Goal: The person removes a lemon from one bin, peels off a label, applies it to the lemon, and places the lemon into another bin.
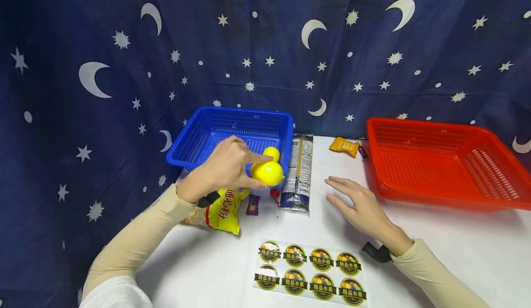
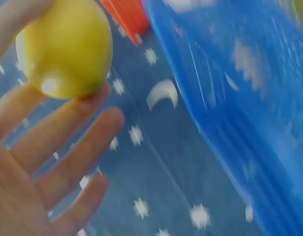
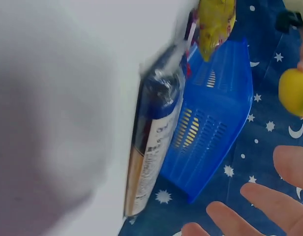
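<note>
My left hand (image 1: 230, 167) pinches a lemon (image 1: 268, 173) between thumb and fingers, above the near right corner of the blue basket (image 1: 182, 160). In the left wrist view the same lemon (image 2: 68, 49) sits at the fingertips, with the remaining fingers spread. A second lemon (image 1: 271, 153) shows just behind it, and yellow appears through the basket's slots in the right wrist view. My right hand (image 1: 361, 204) hovers over the white table, fingers extended and holding nothing. The long, clear-wrapped packet (image 1: 297, 174) lies between the hands.
A red basket (image 1: 415, 186) stands at the right. Near it lie an orange-wrapped candy (image 1: 344, 146) and a dark one (image 1: 362, 152). By the blue basket are a yellow bag (image 1: 224, 211), a purple candy (image 1: 253, 204) and a red lollipop (image 1: 274, 193). A sticker sheet (image 1: 309, 271) lies in front.
</note>
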{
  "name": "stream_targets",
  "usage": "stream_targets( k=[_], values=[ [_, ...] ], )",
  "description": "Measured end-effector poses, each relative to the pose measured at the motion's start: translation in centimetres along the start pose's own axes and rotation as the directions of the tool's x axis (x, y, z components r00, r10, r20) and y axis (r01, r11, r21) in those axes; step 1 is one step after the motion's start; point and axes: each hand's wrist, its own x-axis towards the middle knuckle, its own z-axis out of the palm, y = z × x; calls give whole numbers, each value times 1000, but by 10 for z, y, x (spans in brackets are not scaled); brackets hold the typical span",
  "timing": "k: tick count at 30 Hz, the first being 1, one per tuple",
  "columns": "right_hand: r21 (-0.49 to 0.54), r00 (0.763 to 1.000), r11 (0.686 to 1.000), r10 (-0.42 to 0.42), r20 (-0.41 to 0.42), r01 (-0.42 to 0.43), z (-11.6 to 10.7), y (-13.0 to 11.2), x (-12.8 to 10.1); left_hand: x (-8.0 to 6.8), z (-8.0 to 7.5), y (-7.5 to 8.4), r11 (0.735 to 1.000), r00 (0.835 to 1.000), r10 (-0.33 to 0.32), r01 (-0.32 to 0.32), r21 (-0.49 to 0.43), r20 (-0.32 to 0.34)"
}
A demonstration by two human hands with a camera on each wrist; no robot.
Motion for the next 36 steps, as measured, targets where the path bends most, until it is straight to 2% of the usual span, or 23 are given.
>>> stream_targets(
  k=[3,6,8,11,15,19,22,30,36],
  values=[
    [6,1000,1000,19,16,-19,-3,0,-14,-11,23,33,999,996,41,-42,-13,-85],
    [14,999,999,34,34,-34,-3,-1,-23,-17,49,60,999,994,44,-47,-27,-102],
    [18,998,999,38,43,-39,-2,-1,-28,-19,67,73,999,996,40,-42,-26,-74],
    [30,998,999,34,61,-36,0,0,-32,-18,89,86,1000,1000,14,-14,-11,12],
    [63,993,998,24,117,-32,6,0,-37,-14,108,95,1000,995,-26,26,3,99],
    [89,986,996,5,167,-20,13,0,-40,-9,120,103,999,991,-31,29,15,127],
    [70,982,997,3,186,-16,17,-1,-41,-6,126,108,999,992,-25,22,27,127],
    [56,971,998,20,239,-35,23,-2,-40,-5,127,114,998,987,-58,59,-1,148],
    [65,965,996,38,258,-56,23,-2,-40,-14,124,111,994,992,-92,97,-56,87]
  ],
)
